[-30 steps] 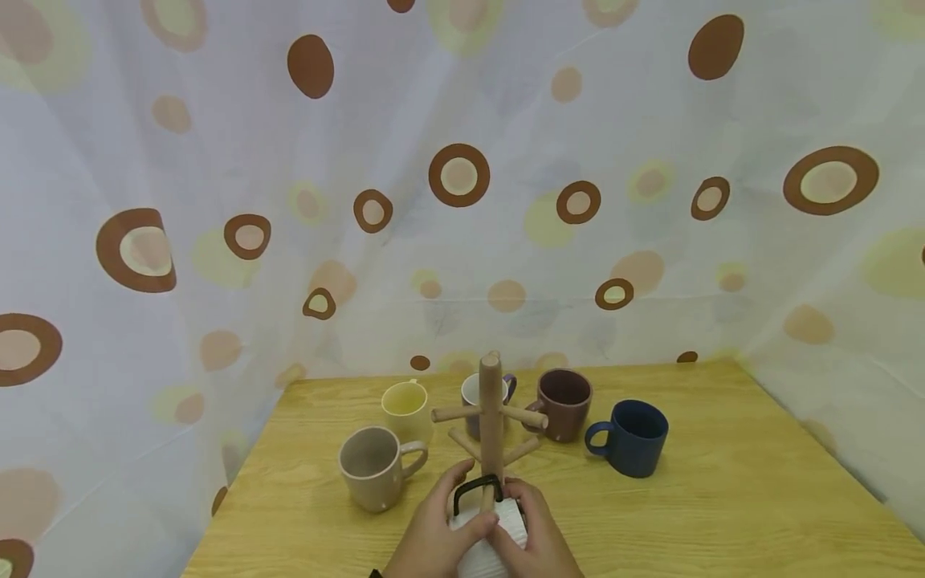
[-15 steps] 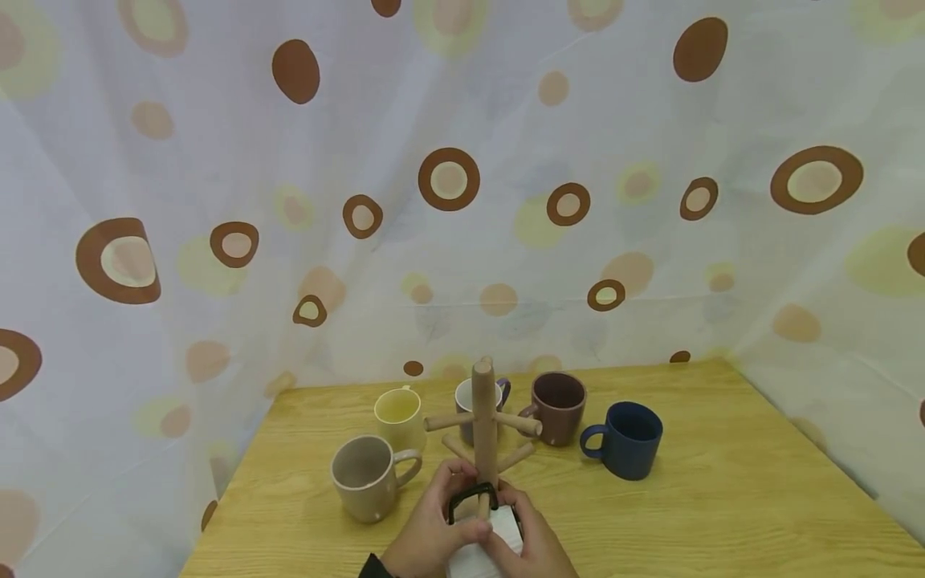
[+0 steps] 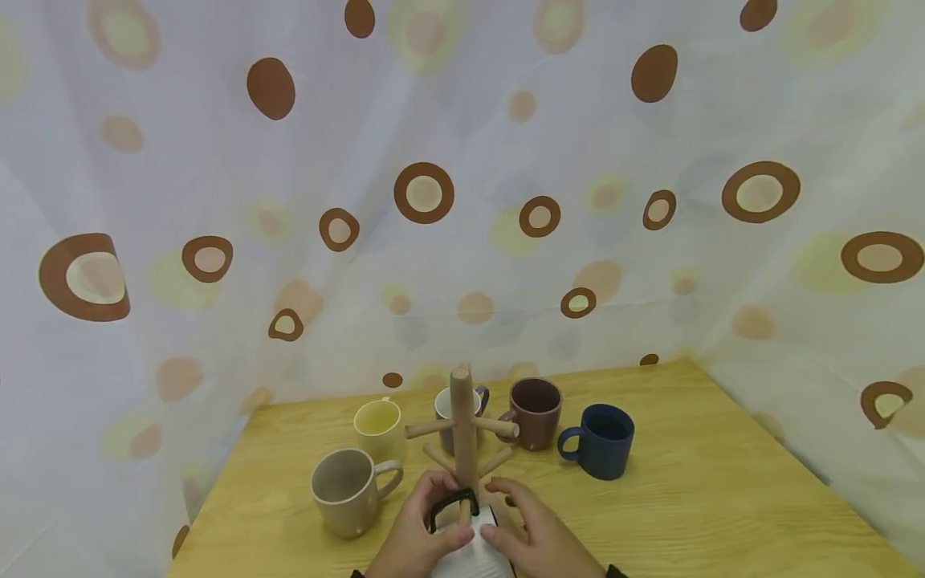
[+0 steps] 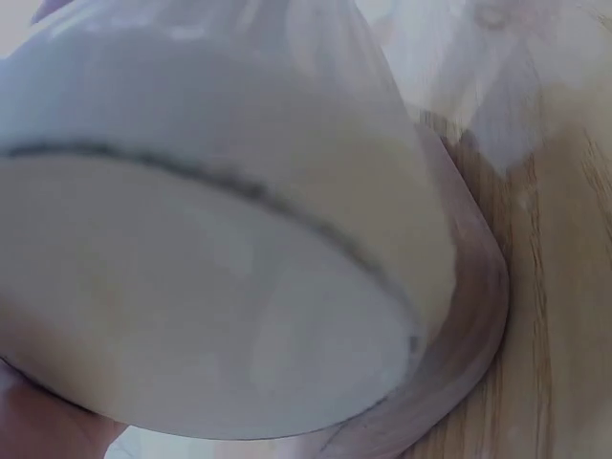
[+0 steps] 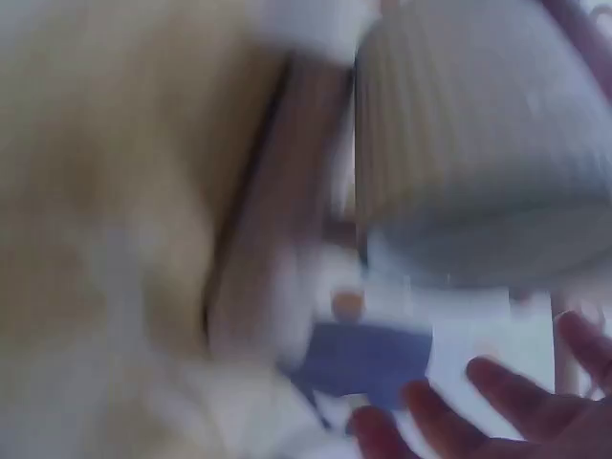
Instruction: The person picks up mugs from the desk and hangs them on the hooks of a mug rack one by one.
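Observation:
A wooden mug tree (image 3: 464, 425) with several pegs stands upright in the middle foreground. On its near lower peg is a white ribbed mug (image 3: 473, 554), the peg passing through its black handle (image 3: 455, 499). My left hand (image 3: 415, 530) grips this mug from the left, index finger near the handle and thumb on the side. My right hand (image 3: 549, 534) is at the mug's right with fingers spread, its thumb tip close to the side; whether it touches is unclear. The right wrist view shows those fingers (image 5: 516, 406) apart from the mug. In the left wrist view the mug's base (image 4: 210, 306) faces the camera.
A beige mug (image 3: 347, 494) stands left of the tree, a yellow mug (image 3: 379, 433) behind it. Partly hidden behind the tree is a white-and-grey mug (image 3: 446, 437). Brown (image 3: 536, 417) and blue mugs (image 3: 605, 441) stand right. A patterned curtain (image 3: 477, 241) backs the wooden table (image 3: 686, 498).
My right hand has come away from the mug to the right, its fingers spreading. The left hand keeps its grip. The whole head view has shifted, so everything sits further left.

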{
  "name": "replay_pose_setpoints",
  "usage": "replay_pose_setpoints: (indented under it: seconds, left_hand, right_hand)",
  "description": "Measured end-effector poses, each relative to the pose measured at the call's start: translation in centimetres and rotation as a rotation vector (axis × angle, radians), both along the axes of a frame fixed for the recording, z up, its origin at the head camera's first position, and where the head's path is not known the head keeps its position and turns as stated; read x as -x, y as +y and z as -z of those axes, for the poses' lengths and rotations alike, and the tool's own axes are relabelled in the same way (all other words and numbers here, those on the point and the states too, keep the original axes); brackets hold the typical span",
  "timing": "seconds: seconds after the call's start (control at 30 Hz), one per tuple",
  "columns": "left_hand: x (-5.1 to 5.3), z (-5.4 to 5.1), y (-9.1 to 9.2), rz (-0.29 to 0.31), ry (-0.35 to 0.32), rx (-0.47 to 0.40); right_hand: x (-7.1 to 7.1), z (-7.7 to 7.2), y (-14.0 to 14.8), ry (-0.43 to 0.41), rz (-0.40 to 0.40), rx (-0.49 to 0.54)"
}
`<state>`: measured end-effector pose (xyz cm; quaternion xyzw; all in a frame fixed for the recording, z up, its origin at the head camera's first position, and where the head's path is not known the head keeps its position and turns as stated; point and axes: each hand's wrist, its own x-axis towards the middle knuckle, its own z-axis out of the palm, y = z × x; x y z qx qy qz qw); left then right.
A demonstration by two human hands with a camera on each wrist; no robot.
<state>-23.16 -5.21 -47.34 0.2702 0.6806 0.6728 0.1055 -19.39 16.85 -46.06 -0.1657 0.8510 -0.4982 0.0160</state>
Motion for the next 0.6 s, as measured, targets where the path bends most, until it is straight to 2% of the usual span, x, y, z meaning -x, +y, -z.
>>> replay_pose_setpoints:
  seconds: [0.07, 0.1, 0.23, 0.3, 0.33, 0.4, 0.5, 0.6]
  left_hand:
    - [-0.1, -0.1, 0.1, -0.015, -0.001, 0.008]
    - [-0.1, -0.2, 0.1, -0.019, -0.004, 0.011]
    - [-0.1, -0.5, 0.0, -0.034, -0.034, 0.024]
    - [0.0, -0.5, -0.1, -0.039, -0.036, 0.033]
    - [0.0, -0.5, -0.1, -0.040, -0.038, 0.036]
    - [0.0, -0.5, -0.1, -0.041, -0.037, 0.032]
    - [0.0, -0.3, -0.1, -0.025, -0.042, -0.003]
    - [0.0, -0.2, 0.0, -0.001, -0.052, -0.031]
  right_hand:
    - [0.8, -0.6, 1.9, 0.134, 0.063, -0.087]
    - [1.4, -0.8, 2.9, 0.227, 0.102, -0.131]
    - [5.3, -1.1, 7.3, 0.616, 0.282, -0.394]
    - [7.4, -1.0, 9.5, 0.728, 0.358, -0.529]
    - [8.3, -0.8, 10.5, 0.751, 0.391, -0.596]
    - [9.8, -0.3, 12.2, 0.722, 0.440, -0.723]
    - [11.1, 0.7, 13.9, 0.545, 0.448, -0.857]
    - [11.6, 1.3, 14.5, 0.376, 0.418, -0.899]
